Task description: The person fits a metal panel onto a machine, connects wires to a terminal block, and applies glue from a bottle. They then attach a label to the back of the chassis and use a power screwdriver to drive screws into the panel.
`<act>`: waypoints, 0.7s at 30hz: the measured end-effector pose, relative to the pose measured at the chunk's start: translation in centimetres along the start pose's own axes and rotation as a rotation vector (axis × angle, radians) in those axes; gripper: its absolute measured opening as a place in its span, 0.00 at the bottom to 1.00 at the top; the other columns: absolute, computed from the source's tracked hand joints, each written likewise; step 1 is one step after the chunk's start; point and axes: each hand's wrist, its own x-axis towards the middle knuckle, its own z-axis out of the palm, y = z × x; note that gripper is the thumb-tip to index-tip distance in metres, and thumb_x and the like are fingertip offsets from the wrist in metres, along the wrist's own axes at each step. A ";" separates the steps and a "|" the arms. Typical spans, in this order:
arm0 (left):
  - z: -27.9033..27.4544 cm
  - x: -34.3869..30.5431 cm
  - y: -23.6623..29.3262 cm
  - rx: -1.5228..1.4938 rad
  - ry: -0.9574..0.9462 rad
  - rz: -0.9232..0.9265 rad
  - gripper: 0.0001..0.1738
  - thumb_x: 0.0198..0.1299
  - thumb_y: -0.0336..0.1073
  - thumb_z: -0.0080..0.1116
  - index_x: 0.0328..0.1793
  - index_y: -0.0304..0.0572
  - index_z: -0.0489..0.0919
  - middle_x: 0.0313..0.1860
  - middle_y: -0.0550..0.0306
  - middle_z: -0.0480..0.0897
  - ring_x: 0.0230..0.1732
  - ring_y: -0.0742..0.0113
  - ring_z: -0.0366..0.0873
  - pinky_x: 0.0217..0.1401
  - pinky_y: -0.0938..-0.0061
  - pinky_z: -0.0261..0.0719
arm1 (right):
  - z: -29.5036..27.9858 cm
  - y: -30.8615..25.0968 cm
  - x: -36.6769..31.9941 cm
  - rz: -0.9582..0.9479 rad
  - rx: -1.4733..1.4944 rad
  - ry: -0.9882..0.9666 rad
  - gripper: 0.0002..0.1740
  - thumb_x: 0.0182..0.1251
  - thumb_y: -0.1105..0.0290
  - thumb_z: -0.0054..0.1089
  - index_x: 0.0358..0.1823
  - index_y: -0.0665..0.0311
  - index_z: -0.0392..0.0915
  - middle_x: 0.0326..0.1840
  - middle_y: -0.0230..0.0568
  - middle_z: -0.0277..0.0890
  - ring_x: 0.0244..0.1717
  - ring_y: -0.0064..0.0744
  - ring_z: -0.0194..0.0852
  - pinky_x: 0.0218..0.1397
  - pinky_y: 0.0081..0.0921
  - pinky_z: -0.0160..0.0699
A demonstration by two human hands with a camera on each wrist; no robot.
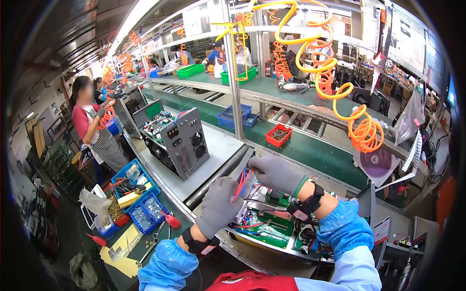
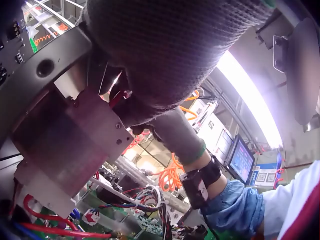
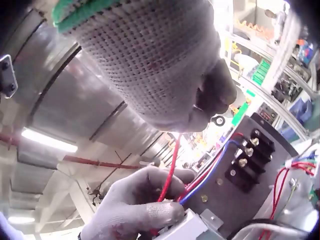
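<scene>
My gloved left hand (image 1: 221, 206) (image 3: 135, 205) pinches red wires (image 3: 171, 172) and a blue wire (image 3: 212, 172) between thumb and fingers. Up and to its right, my gloved right hand (image 1: 279, 175) (image 3: 150, 65) has its fingers curled round the upper part of one red wire, and a ring terminal (image 3: 218, 120) shows by its fingertips. Beside the hands stands a dark metal panel (image 3: 225, 190) bearing a black terminal block (image 3: 250, 160). Below them lie green circuit boards (image 1: 267, 228) with cables. In the left wrist view, my left hand (image 2: 165, 50) hides its own fingertips.
A finished-looking unit with fans (image 1: 187, 143) stands on the line ahead-left. Blue bins (image 1: 145, 213), red bottles (image 1: 171, 220) and wrenches (image 1: 154, 242) lie at the left. Beyond are a red bin (image 1: 278, 135) and hanging orange coiled hoses (image 1: 335, 87). A person (image 1: 92, 121) stands at far left.
</scene>
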 end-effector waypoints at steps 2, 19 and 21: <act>-0.2 0.2 0.1 -0.025 -0.021 -0.043 0.25 0.52 0.38 0.64 0.56 0.42 0.75 0.55 0.46 0.78 0.57 0.43 0.76 0.58 0.52 0.78 | 1.9 1.6 -0.1 0.032 0.083 -0.006 0.09 0.63 0.70 0.58 0.43 0.64 0.80 0.35 0.50 0.81 0.37 0.54 0.81 0.42 0.44 0.80; -0.3 0.2 0.1 0.028 0.050 0.005 0.26 0.50 0.38 0.66 0.57 0.39 0.77 0.51 0.45 0.80 0.53 0.47 0.80 0.58 0.59 0.78 | 6.5 3.4 0.4 -0.014 0.049 0.159 0.10 0.64 0.65 0.62 0.43 0.60 0.80 0.33 0.48 0.79 0.36 0.53 0.81 0.37 0.43 0.79; -0.3 0.1 0.1 0.020 0.043 -0.010 0.26 0.50 0.38 0.66 0.56 0.39 0.77 0.51 0.46 0.80 0.53 0.47 0.80 0.58 0.59 0.78 | 6.7 3.0 0.8 0.070 -0.150 0.149 0.12 0.66 0.62 0.63 0.47 0.56 0.80 0.36 0.48 0.80 0.37 0.53 0.81 0.38 0.43 0.79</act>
